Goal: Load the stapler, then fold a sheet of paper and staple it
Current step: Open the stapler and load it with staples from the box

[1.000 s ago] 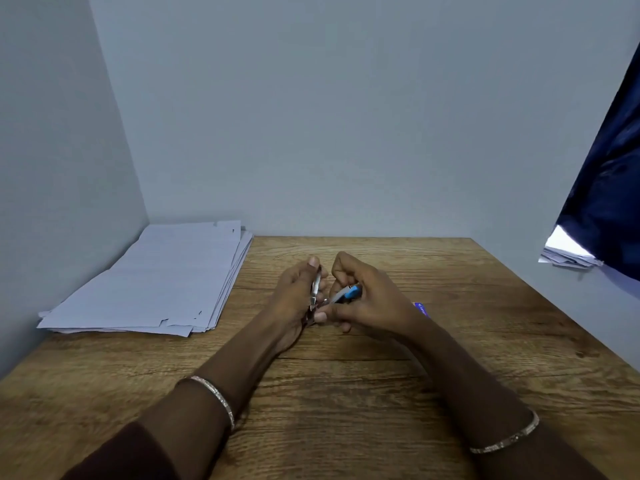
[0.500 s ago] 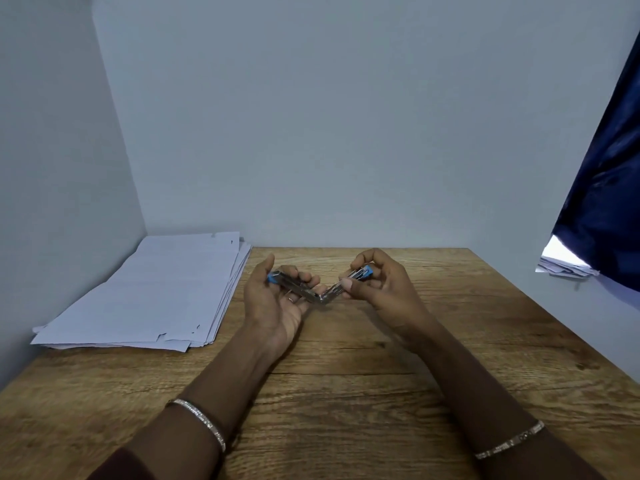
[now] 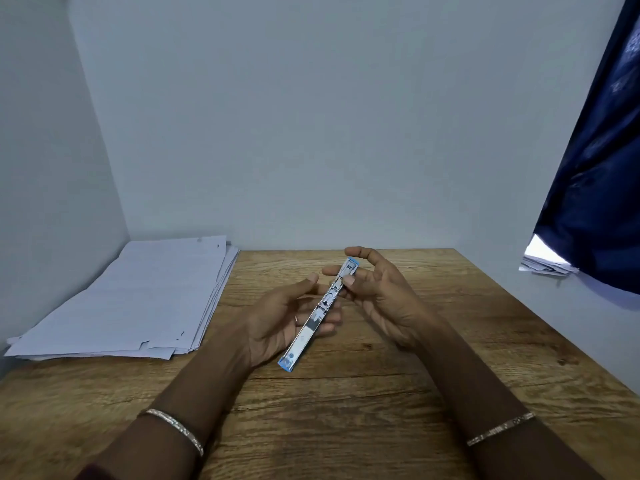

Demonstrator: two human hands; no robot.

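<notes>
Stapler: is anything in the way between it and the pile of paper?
Nothing visible is. The left hand and right hand hold the stapler over the table. Only bare wood lies between the left hand and the paper.

Dim, even, bluish light; a bright sliver glows under the dark curtain (image 3: 595, 174) at right. Shadows on the table (image 3: 346, 438) are faint; edges bow slightly

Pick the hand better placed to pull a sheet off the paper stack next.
Left. The paper stack lies on the left hand's side of the table; the right hand would have to cross over, and its fingers pinch the stapler.
</notes>
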